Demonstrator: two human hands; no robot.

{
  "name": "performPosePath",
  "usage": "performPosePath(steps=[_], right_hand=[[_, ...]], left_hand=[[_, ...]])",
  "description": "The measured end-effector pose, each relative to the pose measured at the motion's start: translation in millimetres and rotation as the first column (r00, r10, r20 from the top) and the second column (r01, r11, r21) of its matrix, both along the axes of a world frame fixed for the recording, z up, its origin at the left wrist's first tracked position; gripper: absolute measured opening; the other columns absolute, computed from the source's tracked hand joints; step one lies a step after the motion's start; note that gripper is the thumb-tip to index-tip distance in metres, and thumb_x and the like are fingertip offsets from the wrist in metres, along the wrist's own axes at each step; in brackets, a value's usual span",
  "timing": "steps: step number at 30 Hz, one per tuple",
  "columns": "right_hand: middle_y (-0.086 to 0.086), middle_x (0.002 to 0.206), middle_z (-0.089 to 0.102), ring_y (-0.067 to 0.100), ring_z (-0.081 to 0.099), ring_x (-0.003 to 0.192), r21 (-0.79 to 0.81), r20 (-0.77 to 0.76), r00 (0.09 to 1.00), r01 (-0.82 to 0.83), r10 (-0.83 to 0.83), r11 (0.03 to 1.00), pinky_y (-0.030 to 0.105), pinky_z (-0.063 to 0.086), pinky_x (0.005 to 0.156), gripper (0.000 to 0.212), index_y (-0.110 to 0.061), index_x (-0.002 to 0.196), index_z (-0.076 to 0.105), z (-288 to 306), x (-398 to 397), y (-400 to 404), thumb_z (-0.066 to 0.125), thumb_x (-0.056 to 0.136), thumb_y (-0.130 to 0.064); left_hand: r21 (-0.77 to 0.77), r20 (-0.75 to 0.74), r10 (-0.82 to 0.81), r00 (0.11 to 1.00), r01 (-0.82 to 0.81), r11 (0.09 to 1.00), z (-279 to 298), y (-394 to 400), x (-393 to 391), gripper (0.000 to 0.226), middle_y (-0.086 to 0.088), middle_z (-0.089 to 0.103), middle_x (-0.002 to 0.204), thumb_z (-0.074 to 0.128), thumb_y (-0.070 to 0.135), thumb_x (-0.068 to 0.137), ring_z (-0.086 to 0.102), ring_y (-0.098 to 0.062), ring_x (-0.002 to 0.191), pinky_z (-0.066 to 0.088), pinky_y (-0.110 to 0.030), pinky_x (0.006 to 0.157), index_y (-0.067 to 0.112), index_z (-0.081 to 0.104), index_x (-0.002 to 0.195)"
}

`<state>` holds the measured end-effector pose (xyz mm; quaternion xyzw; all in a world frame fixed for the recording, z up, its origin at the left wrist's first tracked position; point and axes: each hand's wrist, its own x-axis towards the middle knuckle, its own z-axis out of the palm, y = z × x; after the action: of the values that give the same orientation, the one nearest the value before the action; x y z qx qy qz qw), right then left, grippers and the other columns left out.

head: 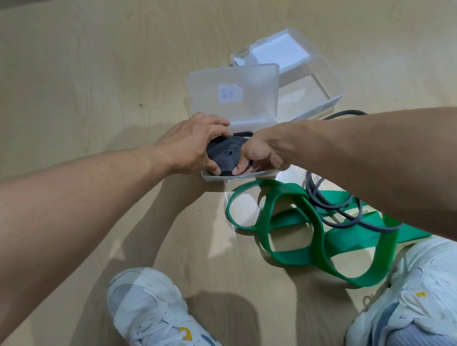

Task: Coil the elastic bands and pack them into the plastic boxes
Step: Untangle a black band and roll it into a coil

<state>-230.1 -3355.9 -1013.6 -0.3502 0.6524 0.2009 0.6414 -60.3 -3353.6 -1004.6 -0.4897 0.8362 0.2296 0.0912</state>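
Observation:
A coiled dark grey elastic band (226, 155) sits in the near plastic box (213, 176), whose frosted lid (235, 94) stands open behind it. My left hand (193, 145) grips the coil's left side with curled fingers. My right hand (260, 153) holds the coil's right side, fingertips curled under its near edge. A wide green elastic band (288, 235) lies in loose loops on the floor in front of the box. A thin grey band (335, 209) lies tangled across the green one.
A second clear plastic box (307, 91) lies open behind and to the right, its lid (270, 49) tipped back. My two white sneakers (154, 319) (419, 292) stand on the pale wooden floor (57, 80) near the green band.

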Motion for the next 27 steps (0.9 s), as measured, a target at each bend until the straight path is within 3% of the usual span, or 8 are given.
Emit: performPosePath(steps=[7, 9, 12, 15, 19, 21, 24, 27], right_hand=[[0.010, 0.087, 0.056, 0.022, 0.052, 0.082, -0.090, 0.000, 1.000, -0.008, 0.008, 0.996, 0.034, 0.045, 0.086, 0.016, -0.006, 0.083, 0.057, -4, 10, 8, 0.058, 0.099, -0.006], [0.013, 0.107, 0.053, 0.027, 0.052, 0.102, -0.141, -0.029, 0.996, -0.089, 0.085, 0.986, 0.034, 0.044, 0.099, 0.008, -0.001, 0.104, 0.060, 0, 15, 11, 0.056, 0.101, -0.006], [0.009, 0.114, 0.040, 0.022, 0.039, 0.105, -0.280, -0.083, 0.990, -0.132, 0.113, 0.951, 0.025, 0.042, 0.101, 0.039, -0.005, 0.141, 0.048, 4, 18, 10, 0.052, 0.104, -0.019], [0.010, 0.104, 0.053, 0.020, 0.050, 0.094, -0.197, -0.027, 0.992, -0.129, 0.126, 0.972, 0.021, 0.049, 0.091, 0.014, -0.004, 0.114, 0.059, 3, 13, 4, 0.055, 0.101, -0.010], [0.012, 0.123, 0.066, 0.027, 0.058, 0.106, -0.100, 0.092, 0.995, -0.026, 0.035, 0.995, 0.039, 0.046, 0.105, 0.050, -0.010, 0.127, 0.061, 1, -1, -1, 0.076, 0.081, -0.023], [0.008, 0.117, 0.068, 0.028, 0.058, 0.106, -0.026, 0.108, 0.992, -0.058, 0.060, 0.998, 0.042, 0.043, 0.108, 0.050, -0.012, 0.123, 0.064, 3, 1, 1, 0.078, 0.080, -0.032], [0.009, 0.107, 0.059, 0.027, 0.049, 0.103, 0.005, 0.086, 0.995, -0.049, 0.049, 0.999, 0.038, 0.040, 0.103, 0.015, -0.010, 0.086, 0.067, 0, 4, 3, 0.072, 0.090, -0.024], [0.006, 0.091, 0.057, 0.020, 0.049, 0.090, -0.016, 0.079, 0.996, -0.048, 0.049, 0.999, 0.029, 0.041, 0.089, 0.037, -0.011, 0.059, 0.068, -4, 6, 2, 0.065, 0.096, -0.011]], left_hand=[[-0.100, 0.084, -0.037, 0.996, 0.046, 0.994, 1, 6, -10, 0.088, 0.001, 0.042, 0.151, 0.089, 0.041, 0.070, 0.038, -0.023, 0.133, 0.037, -0.037, 0.103, 0.025, 0.048, 0.147], [-0.125, 0.100, -0.025, 0.995, 0.037, 0.991, 0, 8, -13, 0.090, 0.000, 0.041, 0.151, 0.089, 0.040, 0.071, 0.039, -0.024, 0.133, 0.037, -0.038, 0.103, 0.025, 0.047, 0.148], [-0.140, 0.093, 0.004, 0.996, 0.009, 0.990, 0, 10, -15, 0.090, 0.000, 0.043, 0.149, 0.089, 0.040, 0.069, 0.039, -0.025, 0.133, 0.039, -0.039, 0.103, 0.025, 0.047, 0.147], [-0.127, 0.080, -0.002, 0.997, 0.012, 0.992, -1, 12, -12, 0.086, 0.001, 0.040, 0.151, 0.088, 0.042, 0.071, 0.037, -0.024, 0.134, 0.037, -0.038, 0.106, 0.026, 0.049, 0.146], [-0.055, 0.028, -0.013, 1.000, 0.014, 0.998, -2, 12, -1, 0.075, 0.004, 0.033, 0.161, 0.082, 0.041, 0.078, 0.031, -0.021, 0.143, 0.029, -0.036, 0.116, 0.027, 0.051, 0.145], [-0.014, -0.016, -0.006, 1.000, 0.006, 1.000, -1, 12, 3, 0.072, 0.005, 0.032, 0.163, 0.080, 0.041, 0.080, 0.029, -0.019, 0.145, 0.026, -0.034, 0.118, 0.025, 0.052, 0.145], [0.000, -0.041, 0.008, 0.999, -0.008, 1.000, -2, 13, 4, 0.072, 0.005, 0.033, 0.163, 0.079, 0.042, 0.082, 0.028, -0.018, 0.146, 0.024, -0.033, 0.119, 0.024, 0.051, 0.146], [-0.004, -0.048, 0.032, 0.998, -0.033, 0.999, -3, 14, 3, 0.078, 0.005, 0.034, 0.163, 0.083, 0.041, 0.078, 0.029, -0.019, 0.146, 0.027, -0.035, 0.118, 0.024, 0.050, 0.147]])
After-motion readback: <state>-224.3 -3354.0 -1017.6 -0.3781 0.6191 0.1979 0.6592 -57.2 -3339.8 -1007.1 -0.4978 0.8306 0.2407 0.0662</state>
